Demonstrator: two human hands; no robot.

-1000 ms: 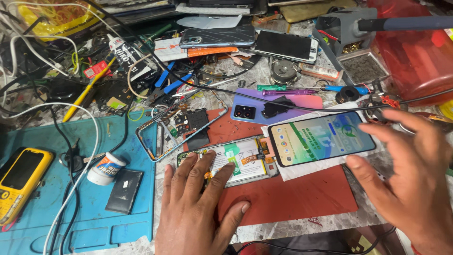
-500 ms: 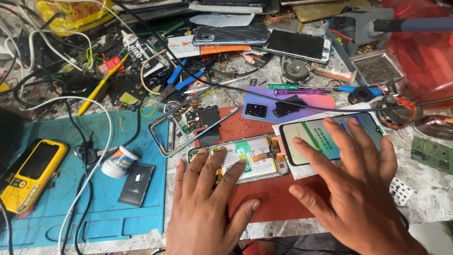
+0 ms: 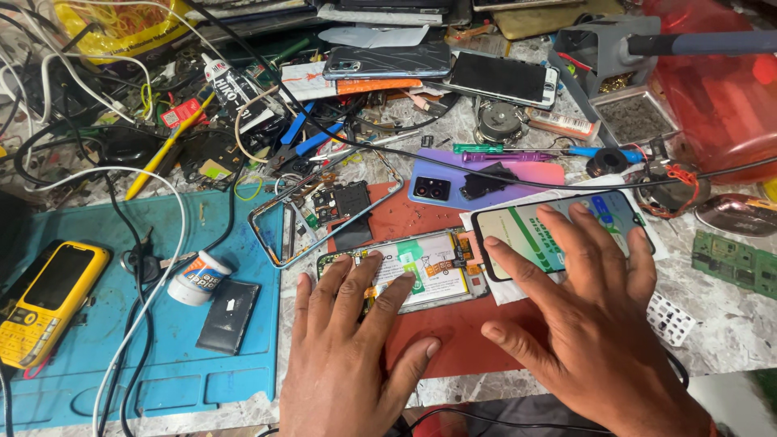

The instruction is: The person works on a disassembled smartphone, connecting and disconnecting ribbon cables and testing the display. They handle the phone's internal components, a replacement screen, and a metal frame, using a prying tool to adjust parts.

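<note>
Both your hands are flat on the bench right now, fingers spread, gripping nothing. Your left hand has its fingertips resting on the opened phone body, the one with the battery and board showing, which sits on the red mat just ahead of your palm. Your right hand is laid over the lit display panel, fingers pressing on the glass, with a white sheet under it.

Handling-wise, I'd say that panel is the touchy bit: thin, light, stiff glass, probably slick, and likely to crack if you flex it. Take it by the long edges, not a corner. The open body looks sturdier, but keep your fingers on the frame rim rather than the battery or the little connectors.

Just past your left fingertips there's a bare metal mid-frame, and beyond that the purple back cover. Off to the left of your left hand, on the blue mat, sit a small white paste tub and a yellow keypad phone. A green circuit board lies off to the right of your right hand.
</note>
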